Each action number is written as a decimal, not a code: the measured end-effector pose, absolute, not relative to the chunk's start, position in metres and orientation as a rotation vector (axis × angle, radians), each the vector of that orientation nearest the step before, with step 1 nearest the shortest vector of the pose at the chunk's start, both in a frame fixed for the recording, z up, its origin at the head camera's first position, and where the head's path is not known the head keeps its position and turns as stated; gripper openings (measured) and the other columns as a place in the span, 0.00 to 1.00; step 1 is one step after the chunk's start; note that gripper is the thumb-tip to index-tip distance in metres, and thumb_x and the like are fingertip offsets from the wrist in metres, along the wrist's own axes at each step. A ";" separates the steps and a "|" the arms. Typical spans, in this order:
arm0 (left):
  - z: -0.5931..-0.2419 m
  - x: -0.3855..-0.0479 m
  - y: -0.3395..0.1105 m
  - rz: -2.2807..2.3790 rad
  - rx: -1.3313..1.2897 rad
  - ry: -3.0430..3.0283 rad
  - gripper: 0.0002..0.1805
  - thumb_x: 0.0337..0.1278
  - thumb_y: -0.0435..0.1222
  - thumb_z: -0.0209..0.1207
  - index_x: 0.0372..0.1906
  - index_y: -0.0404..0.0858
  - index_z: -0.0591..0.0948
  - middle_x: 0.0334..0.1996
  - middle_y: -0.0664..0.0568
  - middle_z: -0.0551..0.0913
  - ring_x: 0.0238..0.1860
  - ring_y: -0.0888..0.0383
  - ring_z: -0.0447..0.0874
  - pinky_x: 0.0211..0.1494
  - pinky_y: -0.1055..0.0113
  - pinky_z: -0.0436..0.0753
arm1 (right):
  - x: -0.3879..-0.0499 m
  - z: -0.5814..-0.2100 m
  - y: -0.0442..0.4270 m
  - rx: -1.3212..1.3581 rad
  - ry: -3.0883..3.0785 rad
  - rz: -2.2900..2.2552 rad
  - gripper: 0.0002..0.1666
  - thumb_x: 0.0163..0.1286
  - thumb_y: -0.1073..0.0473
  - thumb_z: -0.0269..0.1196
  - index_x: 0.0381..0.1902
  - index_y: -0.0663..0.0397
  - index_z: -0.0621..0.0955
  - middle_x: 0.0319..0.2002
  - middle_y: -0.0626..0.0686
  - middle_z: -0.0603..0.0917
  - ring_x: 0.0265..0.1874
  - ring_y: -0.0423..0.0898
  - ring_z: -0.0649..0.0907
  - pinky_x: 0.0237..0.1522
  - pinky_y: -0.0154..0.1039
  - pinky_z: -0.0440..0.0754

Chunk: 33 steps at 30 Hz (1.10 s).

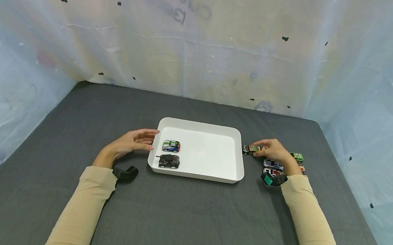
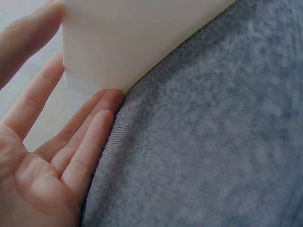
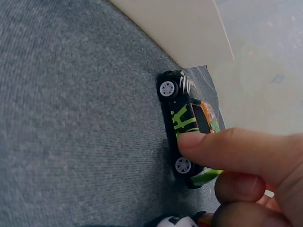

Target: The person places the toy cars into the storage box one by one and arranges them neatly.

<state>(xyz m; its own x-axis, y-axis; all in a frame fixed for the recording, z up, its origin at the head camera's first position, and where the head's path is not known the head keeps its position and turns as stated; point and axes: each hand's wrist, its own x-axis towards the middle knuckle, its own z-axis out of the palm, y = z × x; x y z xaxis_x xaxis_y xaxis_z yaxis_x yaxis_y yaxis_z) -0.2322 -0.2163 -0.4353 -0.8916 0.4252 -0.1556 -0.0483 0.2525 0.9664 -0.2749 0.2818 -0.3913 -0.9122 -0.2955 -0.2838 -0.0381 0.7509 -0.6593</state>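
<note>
At the left end of a white tray [image 1: 207, 152], my left hand [image 1: 131, 144] rests its fairly straight fingers [image 2: 87, 156] against the outer wall. My right hand [image 1: 274, 151] pinches a black toy car [image 3: 187, 118] with green and orange markings, thumb along its side. That car stands on the cloth just outside the tray's right wall. Inside the tray, on the left, are a white, blue and green toy car [image 1: 171, 146] and a black toy vehicle [image 1: 169, 161] with a thin barrel.
Beneath and beside my right wrist are several more toy cars, among them a green one [image 1: 297, 157] and a dark blue-grey one [image 1: 273, 164], partly hidden. Dark grey cloth [image 1: 184, 219] covers the table. Pale plastic sheeting [image 1: 204, 58] hangs behind and at both sides.
</note>
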 end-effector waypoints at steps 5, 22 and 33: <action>-0.437 -0.233 -0.217 1.670 0.346 2.147 0.42 0.53 0.38 0.68 0.72 0.39 0.63 0.72 0.39 0.64 0.72 0.43 0.64 0.67 0.67 0.77 | -0.271 -0.391 0.284 -0.327 2.563 -1.057 0.25 0.57 0.57 0.70 0.53 0.60 0.83 0.09 0.36 0.62 0.11 0.33 0.59 0.14 0.32 0.59; -0.436 -0.232 -0.217 1.669 0.353 2.152 0.41 0.55 0.36 0.67 0.72 0.38 0.62 0.72 0.38 0.63 0.72 0.41 0.63 0.69 0.62 0.76 | -0.268 -0.382 0.283 -0.192 2.609 -0.993 0.27 0.63 0.58 0.67 0.58 0.64 0.78 0.10 0.39 0.62 0.13 0.36 0.61 0.20 0.32 0.65; -0.435 -0.232 -0.216 1.682 0.357 2.138 0.40 0.55 0.36 0.67 0.72 0.38 0.63 0.72 0.38 0.63 0.72 0.41 0.63 0.68 0.64 0.77 | -0.266 -0.371 0.283 -0.181 2.601 -1.101 0.26 0.64 0.58 0.66 0.57 0.66 0.78 0.10 0.38 0.64 0.13 0.35 0.63 0.20 0.32 0.68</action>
